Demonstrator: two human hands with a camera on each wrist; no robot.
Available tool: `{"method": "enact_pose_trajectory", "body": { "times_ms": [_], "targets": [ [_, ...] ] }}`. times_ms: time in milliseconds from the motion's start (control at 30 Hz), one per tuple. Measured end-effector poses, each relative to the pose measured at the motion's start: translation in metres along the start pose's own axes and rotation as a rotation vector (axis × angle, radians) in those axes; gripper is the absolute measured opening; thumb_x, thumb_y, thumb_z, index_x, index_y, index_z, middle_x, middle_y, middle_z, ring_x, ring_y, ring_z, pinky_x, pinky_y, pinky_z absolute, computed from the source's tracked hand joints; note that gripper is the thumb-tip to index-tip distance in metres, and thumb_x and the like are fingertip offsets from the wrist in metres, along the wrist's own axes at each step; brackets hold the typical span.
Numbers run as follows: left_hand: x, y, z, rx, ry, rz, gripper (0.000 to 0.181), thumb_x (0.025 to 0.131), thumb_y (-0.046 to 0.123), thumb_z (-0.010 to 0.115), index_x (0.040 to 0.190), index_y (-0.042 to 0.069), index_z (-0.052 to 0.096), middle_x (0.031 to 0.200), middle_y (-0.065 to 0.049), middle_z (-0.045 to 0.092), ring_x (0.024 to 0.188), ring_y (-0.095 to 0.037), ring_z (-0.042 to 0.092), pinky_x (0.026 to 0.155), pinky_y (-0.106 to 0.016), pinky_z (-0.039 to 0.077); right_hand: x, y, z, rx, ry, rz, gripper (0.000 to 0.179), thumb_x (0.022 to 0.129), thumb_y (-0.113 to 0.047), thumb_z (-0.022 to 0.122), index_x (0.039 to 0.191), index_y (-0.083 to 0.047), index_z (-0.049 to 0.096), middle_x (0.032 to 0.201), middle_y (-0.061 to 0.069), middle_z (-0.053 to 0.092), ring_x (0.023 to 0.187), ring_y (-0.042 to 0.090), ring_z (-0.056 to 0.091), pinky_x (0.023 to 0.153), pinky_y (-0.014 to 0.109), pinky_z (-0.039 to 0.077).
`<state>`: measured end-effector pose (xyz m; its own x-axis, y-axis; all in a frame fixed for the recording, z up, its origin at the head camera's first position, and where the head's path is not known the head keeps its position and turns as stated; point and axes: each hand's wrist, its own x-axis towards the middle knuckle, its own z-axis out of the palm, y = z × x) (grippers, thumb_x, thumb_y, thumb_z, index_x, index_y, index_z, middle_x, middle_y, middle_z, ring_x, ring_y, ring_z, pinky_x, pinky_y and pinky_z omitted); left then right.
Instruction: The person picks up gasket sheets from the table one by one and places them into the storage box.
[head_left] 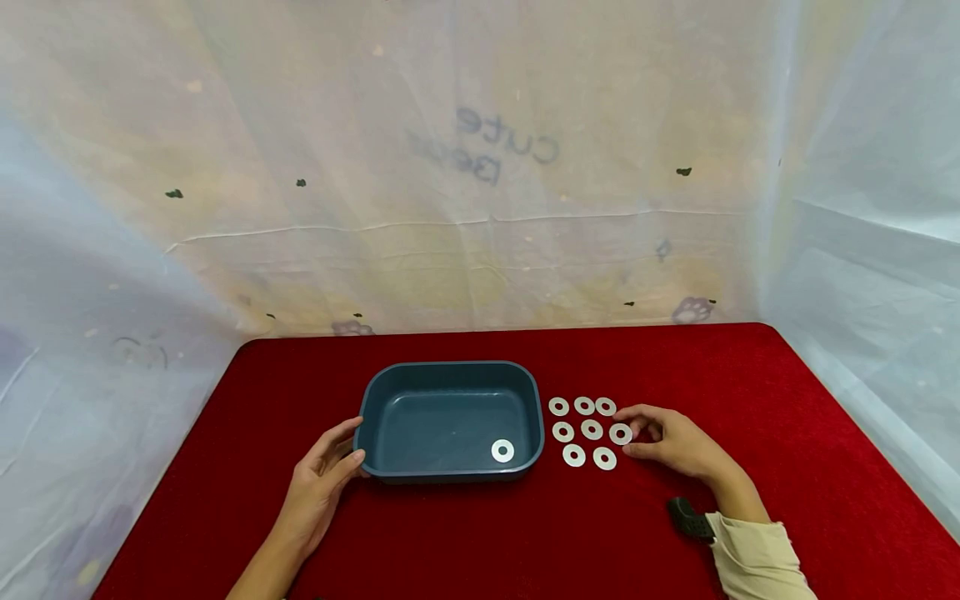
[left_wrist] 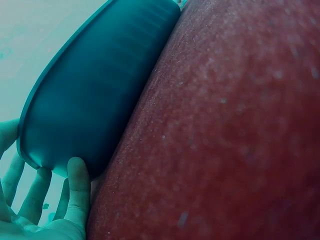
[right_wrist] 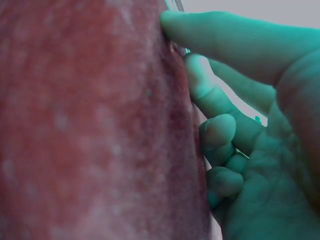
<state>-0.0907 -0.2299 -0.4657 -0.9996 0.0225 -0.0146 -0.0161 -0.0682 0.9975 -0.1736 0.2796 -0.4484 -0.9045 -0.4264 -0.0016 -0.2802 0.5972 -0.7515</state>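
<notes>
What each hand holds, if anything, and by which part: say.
The left hand holds the rectangular bin by its left end. The right hand is at the rightmost washer; whether it grips that cannot be told.

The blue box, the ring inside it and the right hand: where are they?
Blue box (head_left: 438,421): head view, bare floor inside.
Ring inside (head_left: 502,459): head view, flat part below hole.
Right hand (head_left: 678,442): head view, its back.

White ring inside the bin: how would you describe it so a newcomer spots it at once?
On the red cloth sits a blue-grey bin. Toward its near right corner lies a flat white ring; it alone is inside, while eight similar rings lie outside.
</notes>
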Motion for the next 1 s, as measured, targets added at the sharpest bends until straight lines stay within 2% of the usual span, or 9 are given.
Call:
{"method": "enact_pose_trajectory", "body": {
  "times_ms": [267, 633, 1000],
  "targets": [
    [-0.0013, -0.0004, -0.0011, 0.007, -0.004, -0.003, 0.053, 0.102, 0.013, 0.056, 0.152, 0.008, 0.037, 0.142, -0.008, 0.048, 0.116, -0.009, 0.058, 0.086, -0.024, 0.055, -0.0006, -0.0002, 0.0011, -0.019, -0.010, 0.009, 0.035, 0.085, -0.020, 0.079, 0.117, -0.011, 0.069, 0.088, 0.000, 0.062, 0.064, 0.003, 0.046, 0.059, 0.022, 0.041],
    [0.0000, 0.0009, 0.0001, -0.001, -0.007, -0.002, 0.053, 0.102, 0.012, 0.056, 0.152, 0.008, 0.036, 0.143, -0.009, 0.047, 0.116, -0.009, 0.058, 0.086, -0.024, 0.055, -0.0003, 0.0003, 0.0011, 0.030, 0.025, -0.044, 0.033, 0.080, -0.012, 0.082, 0.110, -0.011, 0.067, 0.086, 0.004, 0.062, 0.065, 0.006, 0.046, 0.057, 0.024, 0.040],
    [-0.0001, 0.0003, 0.0003, -0.003, -0.008, 0.003, 0.053, 0.102, 0.011, 0.056, 0.152, 0.007, 0.036, 0.142, -0.009, 0.047, 0.115, -0.009, 0.058, 0.086, -0.024, 0.055, -0.0014, -0.0054, -0.0026, 0.067, 0.047, -0.003, 0.036, 0.081, -0.014, 0.082, 0.113, -0.009, 0.065, 0.090, 0.005, 0.063, 0.070, 0.008, 0.053, 0.062, 0.023, 0.045]
  ]
}}
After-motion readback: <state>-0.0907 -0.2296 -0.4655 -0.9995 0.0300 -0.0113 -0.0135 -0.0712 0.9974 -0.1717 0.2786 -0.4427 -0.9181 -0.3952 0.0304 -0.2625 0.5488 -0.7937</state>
